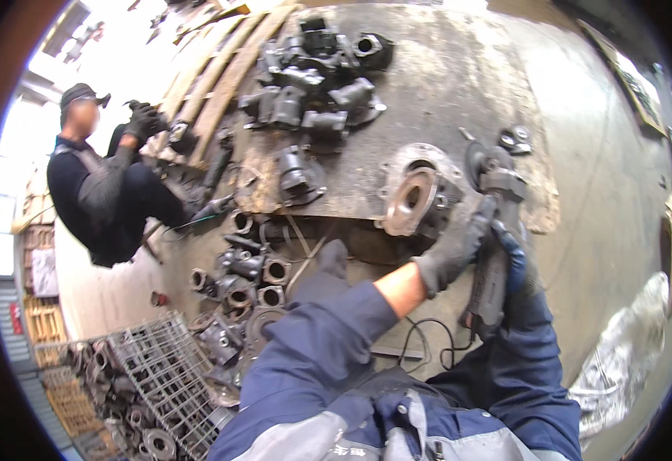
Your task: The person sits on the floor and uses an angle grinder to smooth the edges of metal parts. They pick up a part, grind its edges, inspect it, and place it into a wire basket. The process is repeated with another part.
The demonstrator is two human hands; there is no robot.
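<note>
An angle grinder (491, 284) with a dark body and a trailing cable is held in both my gloved hands. My left hand (459, 242), in a dark grey glove, is closed round the grinder near its head. My right hand (516, 257), in a grey and blue glove, wraps the body from the right side. The grinder's disc (476, 161) points away from me, over the worn tabletop (443, 84). Just left of it sits a flanged metal housing (413, 201) with a round opening, apart from the disc. My fingertips are partly hidden.
Several black castings (305, 84) are heaped on the table's far left. A small dark part (515, 140) lies beyond the grinder. More castings (240, 284) and a wire basket (163, 369) stand lower left. Plastic wrap (620, 361) lies at right. Another person (97, 184) works at left, near pallet slats (213, 69).
</note>
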